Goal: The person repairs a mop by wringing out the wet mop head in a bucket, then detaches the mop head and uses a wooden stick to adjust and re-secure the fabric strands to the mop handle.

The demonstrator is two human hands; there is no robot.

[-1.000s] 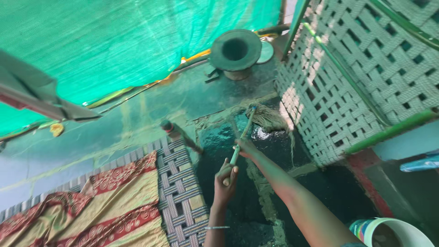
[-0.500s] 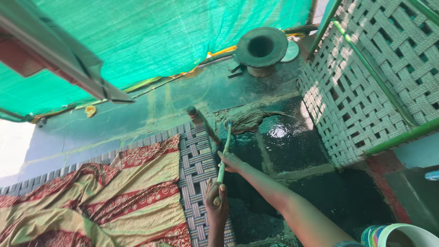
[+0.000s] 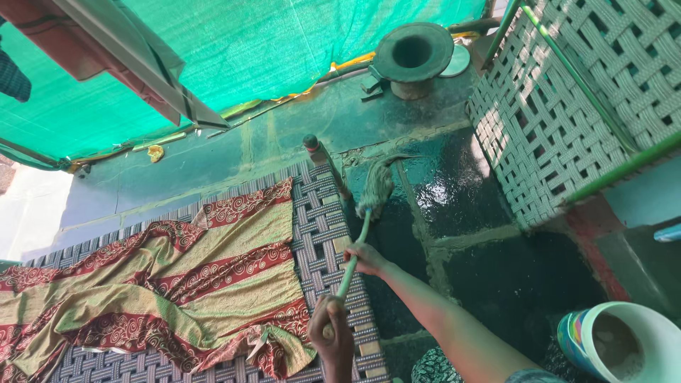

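Wet floor glistened beside the cot where your left hand and right hand gripped the mop handle, both closed around it, staggered to press its head down.

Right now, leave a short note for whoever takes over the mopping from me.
Left hand grips the top end of the mop handle; right hand grips it midway.
Mop head rests on the dark floor beside the woven cot.
Done: floor around the mop head looks wet and shiny.
Left: the paler floor strip along the green netting looks dry.
Bucket stands at lower right.
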